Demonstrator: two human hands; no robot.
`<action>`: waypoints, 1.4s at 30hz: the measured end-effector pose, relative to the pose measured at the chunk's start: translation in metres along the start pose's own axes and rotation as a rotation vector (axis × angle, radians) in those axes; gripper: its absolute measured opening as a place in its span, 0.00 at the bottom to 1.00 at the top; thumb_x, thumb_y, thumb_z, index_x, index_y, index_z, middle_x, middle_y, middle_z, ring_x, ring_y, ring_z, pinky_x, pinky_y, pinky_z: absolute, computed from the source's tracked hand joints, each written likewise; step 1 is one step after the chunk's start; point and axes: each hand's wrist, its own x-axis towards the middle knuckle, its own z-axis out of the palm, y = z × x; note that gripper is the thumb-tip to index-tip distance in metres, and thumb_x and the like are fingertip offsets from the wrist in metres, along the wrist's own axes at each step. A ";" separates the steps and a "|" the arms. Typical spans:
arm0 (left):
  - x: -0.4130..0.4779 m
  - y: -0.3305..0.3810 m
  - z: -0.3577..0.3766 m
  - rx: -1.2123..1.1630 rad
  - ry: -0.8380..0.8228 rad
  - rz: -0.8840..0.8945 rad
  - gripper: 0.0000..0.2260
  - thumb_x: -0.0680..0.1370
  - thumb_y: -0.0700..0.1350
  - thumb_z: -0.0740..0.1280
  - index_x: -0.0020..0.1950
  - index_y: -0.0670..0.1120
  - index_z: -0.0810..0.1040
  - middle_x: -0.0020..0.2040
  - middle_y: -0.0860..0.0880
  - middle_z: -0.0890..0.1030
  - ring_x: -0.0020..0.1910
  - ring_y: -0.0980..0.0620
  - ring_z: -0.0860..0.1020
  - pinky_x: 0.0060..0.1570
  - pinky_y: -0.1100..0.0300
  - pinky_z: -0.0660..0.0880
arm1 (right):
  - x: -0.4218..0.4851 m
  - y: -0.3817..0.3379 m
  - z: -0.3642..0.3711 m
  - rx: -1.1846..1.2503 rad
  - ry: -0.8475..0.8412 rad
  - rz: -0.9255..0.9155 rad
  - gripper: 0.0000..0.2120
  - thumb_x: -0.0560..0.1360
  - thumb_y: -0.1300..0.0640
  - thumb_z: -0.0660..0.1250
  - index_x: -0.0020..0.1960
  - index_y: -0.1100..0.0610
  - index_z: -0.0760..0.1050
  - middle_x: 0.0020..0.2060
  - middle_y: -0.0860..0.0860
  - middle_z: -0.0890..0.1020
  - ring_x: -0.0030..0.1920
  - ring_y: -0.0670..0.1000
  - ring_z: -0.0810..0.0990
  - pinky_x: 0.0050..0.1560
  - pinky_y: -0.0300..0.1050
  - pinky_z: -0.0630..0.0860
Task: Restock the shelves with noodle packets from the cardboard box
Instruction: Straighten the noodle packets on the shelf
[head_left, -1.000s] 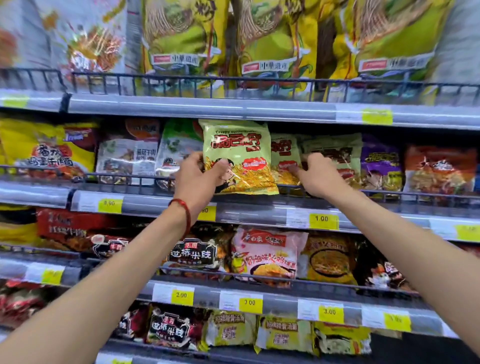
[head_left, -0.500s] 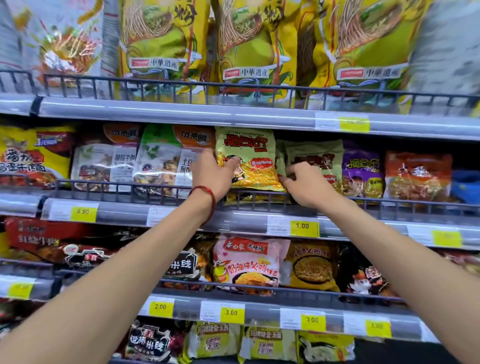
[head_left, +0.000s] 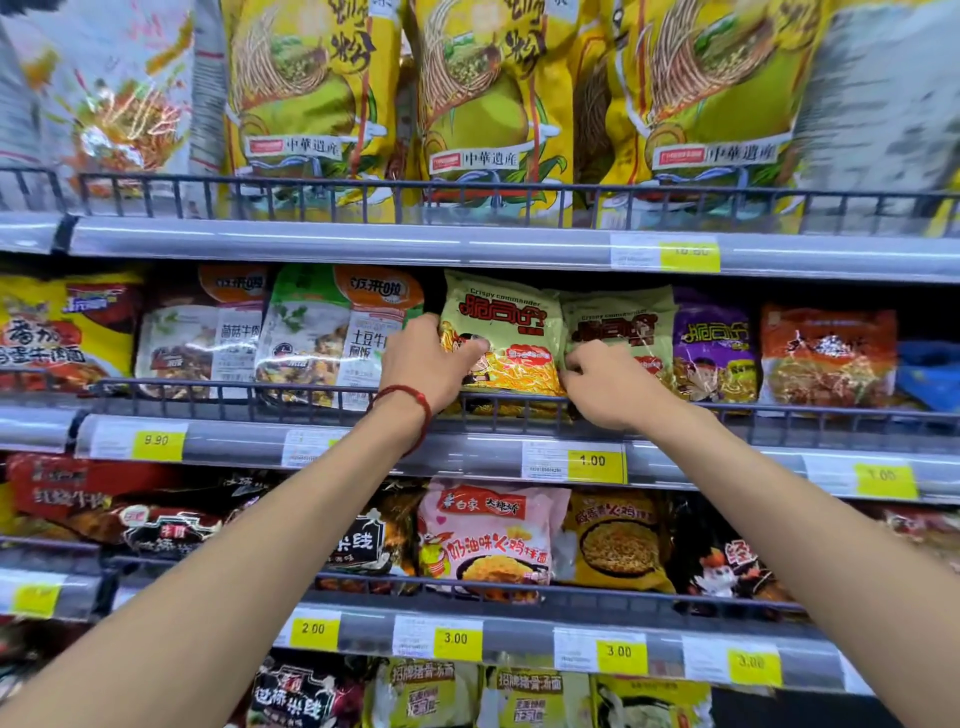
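A light green noodle packet (head_left: 511, 332) marked "Crispy commander" stands upright on the second shelf (head_left: 467, 441), behind the wire rail. My left hand (head_left: 423, 364), with a red cord at the wrist, grips the packet's left edge, thumb across its front. My right hand (head_left: 605, 384) has curled fingers on the lower left corner of a second green packet (head_left: 621, 327) standing just to the right. The cardboard box is out of view.
A purple packet (head_left: 714, 348) and an orange one (head_left: 828, 353) stand further right. Rice-meal packs (head_left: 332, 332) fill the left. Tall yellow bags (head_left: 498, 104) line the top shelf. Lower shelves hold more packets. Yellow price tags (head_left: 592, 462) run along the rails.
The green packet has moved down and back into the shelf row behind the rail. Both hands followed it in, and the view came closer to the shelf.
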 end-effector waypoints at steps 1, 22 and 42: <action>0.000 0.000 0.001 -0.020 -0.004 -0.002 0.22 0.74 0.58 0.71 0.58 0.43 0.76 0.56 0.43 0.78 0.59 0.44 0.75 0.53 0.54 0.71 | 0.000 0.001 0.001 0.007 -0.006 -0.006 0.13 0.79 0.62 0.58 0.37 0.62 0.70 0.36 0.57 0.77 0.33 0.55 0.73 0.31 0.45 0.67; -0.013 -0.004 0.006 0.086 0.114 0.040 0.31 0.68 0.52 0.79 0.64 0.44 0.69 0.60 0.44 0.78 0.59 0.43 0.76 0.57 0.50 0.76 | -0.037 -0.001 0.007 -0.096 0.391 -0.076 0.10 0.79 0.53 0.59 0.50 0.53 0.79 0.42 0.51 0.83 0.43 0.56 0.80 0.39 0.46 0.72; -0.190 -0.098 -0.075 0.364 -0.136 0.281 0.10 0.79 0.44 0.64 0.60 0.49 0.75 0.57 0.51 0.77 0.58 0.49 0.76 0.57 0.52 0.75 | -0.187 -0.069 0.089 0.147 0.197 -0.324 0.10 0.78 0.47 0.60 0.47 0.51 0.77 0.41 0.46 0.82 0.43 0.52 0.80 0.42 0.51 0.76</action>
